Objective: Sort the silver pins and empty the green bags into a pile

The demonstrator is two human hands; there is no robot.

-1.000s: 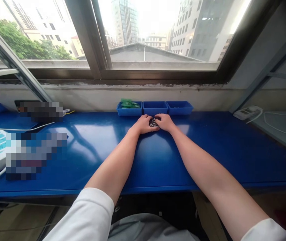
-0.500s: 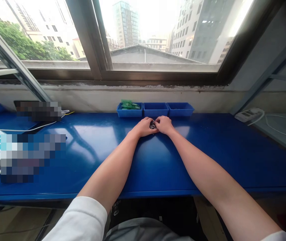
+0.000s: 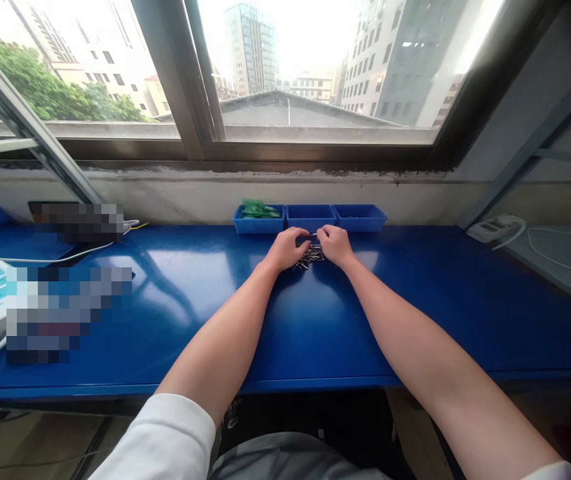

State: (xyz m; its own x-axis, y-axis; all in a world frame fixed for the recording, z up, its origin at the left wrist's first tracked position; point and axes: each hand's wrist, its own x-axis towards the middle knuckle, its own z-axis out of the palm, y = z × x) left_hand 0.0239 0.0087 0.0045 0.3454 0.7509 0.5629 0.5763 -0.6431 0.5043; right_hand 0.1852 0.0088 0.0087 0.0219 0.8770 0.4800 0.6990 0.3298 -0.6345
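Whereas the pile was being cupped tightly a moment ago, it is now being uncovered on the table; one piece is being pinched between left hand and right hand, at twelve o'clock of the pile.

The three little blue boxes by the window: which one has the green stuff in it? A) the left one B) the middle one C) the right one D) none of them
A: the green stuff lies in the left blue box, while the middle blue box and the right blue box show no green at all.
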